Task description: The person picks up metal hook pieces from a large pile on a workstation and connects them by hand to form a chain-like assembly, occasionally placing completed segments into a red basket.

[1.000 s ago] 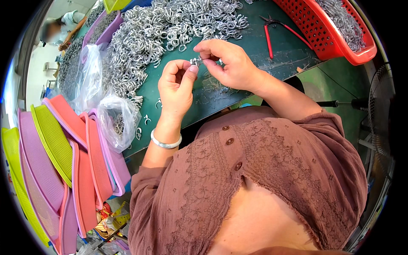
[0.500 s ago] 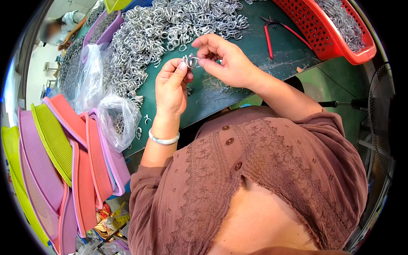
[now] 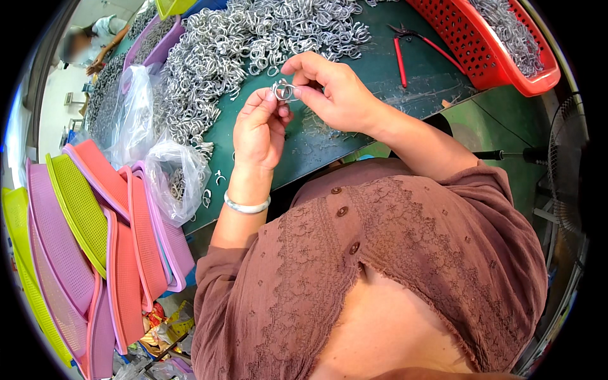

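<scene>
Over the green table, my left hand (image 3: 258, 130) pinches a few small silvery metal rings (image 3: 282, 92) between thumb and fingers. My right hand (image 3: 332, 92) reaches in from the right, thumb and forefinger closed on the right side of the same rings. Whether the rings are linked together is too small to tell. Just beyond both hands spreads a large heap of similar open metal rings (image 3: 215, 47). A few loose rings (image 3: 207, 198) lie beside my left forearm, near the table's edge.
Red-handled pliers (image 3: 401, 62) lie right of my hands. A red basket (image 3: 487, 47) of metal pieces stands at far right. Clear plastic bags (image 3: 174, 183) and stacked coloured baskets (image 3: 73, 240) crowd the left. Another person (image 3: 104, 41) is at the far left.
Both hands stay at nearly the same spot. My left fingers have shifted slightly on the rings, and my right thumb and forefinger have moved a little left, onto them.
</scene>
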`<action>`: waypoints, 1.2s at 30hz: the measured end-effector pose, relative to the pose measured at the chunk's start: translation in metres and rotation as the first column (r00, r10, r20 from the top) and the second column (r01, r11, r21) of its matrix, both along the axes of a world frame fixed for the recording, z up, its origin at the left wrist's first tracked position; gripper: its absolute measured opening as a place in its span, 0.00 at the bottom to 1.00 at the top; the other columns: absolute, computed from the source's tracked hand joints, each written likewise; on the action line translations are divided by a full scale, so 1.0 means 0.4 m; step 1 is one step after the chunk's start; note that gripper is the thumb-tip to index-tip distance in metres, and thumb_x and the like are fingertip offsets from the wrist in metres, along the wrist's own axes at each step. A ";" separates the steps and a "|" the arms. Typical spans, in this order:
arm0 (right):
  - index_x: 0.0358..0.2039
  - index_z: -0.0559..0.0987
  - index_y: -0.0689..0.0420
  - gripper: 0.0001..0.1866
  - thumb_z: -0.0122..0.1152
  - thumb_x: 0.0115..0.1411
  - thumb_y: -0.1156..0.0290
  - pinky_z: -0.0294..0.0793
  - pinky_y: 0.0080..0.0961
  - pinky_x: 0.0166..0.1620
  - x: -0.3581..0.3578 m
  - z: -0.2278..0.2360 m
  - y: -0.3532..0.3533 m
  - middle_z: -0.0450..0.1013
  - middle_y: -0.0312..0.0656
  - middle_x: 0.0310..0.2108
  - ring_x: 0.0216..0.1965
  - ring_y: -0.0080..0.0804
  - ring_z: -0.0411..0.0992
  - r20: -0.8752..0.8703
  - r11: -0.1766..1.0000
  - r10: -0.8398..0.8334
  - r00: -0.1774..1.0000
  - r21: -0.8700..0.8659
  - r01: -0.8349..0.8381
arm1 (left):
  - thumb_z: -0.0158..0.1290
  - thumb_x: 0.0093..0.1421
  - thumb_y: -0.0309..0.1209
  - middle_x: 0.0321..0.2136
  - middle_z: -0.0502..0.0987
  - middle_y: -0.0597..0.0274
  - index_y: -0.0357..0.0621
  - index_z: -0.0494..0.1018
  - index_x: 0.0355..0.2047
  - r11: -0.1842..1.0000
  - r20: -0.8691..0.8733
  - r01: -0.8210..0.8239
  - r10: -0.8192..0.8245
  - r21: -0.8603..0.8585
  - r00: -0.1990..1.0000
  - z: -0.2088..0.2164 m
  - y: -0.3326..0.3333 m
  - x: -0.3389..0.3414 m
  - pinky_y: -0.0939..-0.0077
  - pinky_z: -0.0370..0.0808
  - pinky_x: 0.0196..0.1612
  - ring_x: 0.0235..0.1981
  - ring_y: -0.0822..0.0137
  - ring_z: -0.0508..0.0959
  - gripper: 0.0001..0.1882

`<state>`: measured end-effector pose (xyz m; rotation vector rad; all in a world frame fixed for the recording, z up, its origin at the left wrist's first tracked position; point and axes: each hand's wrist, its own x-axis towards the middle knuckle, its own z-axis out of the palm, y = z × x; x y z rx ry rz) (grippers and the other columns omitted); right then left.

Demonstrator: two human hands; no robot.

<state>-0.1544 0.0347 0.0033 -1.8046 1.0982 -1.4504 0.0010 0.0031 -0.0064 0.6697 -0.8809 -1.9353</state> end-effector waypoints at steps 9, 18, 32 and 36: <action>0.34 0.67 0.60 0.12 0.51 0.47 0.81 0.65 0.26 0.25 0.000 0.025 -0.005 0.66 0.43 0.18 0.21 0.36 0.66 -0.290 0.996 -0.092 0.953 -0.048 0.082 | 0.47 0.53 0.24 0.20 0.69 0.69 0.41 0.68 0.25 0.962 0.305 -0.100 0.179 -0.255 0.935 0.014 0.016 -0.010 0.86 0.63 0.26 0.21 0.79 0.65 0.02; 0.27 0.66 0.61 0.11 0.53 0.40 0.78 0.68 0.36 0.30 0.012 0.059 -0.010 0.70 0.48 0.21 0.26 0.46 0.69 -0.641 0.978 -0.203 0.740 -0.170 0.121 | 0.48 0.52 0.25 0.17 0.65 0.71 0.39 0.67 0.20 0.828 0.530 -0.020 0.377 -0.560 0.759 0.015 0.013 -0.017 0.87 0.57 0.22 0.20 0.81 0.61 0.06; 0.31 0.70 0.61 0.12 0.46 0.42 0.79 0.67 0.36 0.29 0.008 0.040 -0.039 0.69 0.48 0.17 0.24 0.45 0.69 -0.462 0.985 -0.144 0.875 0.013 0.169 | 0.46 0.54 0.25 0.15 0.63 0.74 0.41 0.66 0.21 0.910 0.470 -0.092 0.293 -0.404 0.833 0.009 0.021 -0.031 0.87 0.56 0.20 0.17 0.82 0.59 0.06; 0.30 0.70 0.61 0.12 0.46 0.41 0.80 0.67 0.37 0.29 0.008 0.028 -0.052 0.69 0.48 0.17 0.24 0.46 0.69 -0.508 0.991 -0.126 0.852 -0.019 0.135 | 0.45 0.54 0.24 0.14 0.63 0.74 0.39 0.66 0.20 0.832 0.546 -0.043 0.402 -0.553 0.735 -0.001 0.021 -0.029 0.86 0.55 0.19 0.17 0.83 0.57 0.06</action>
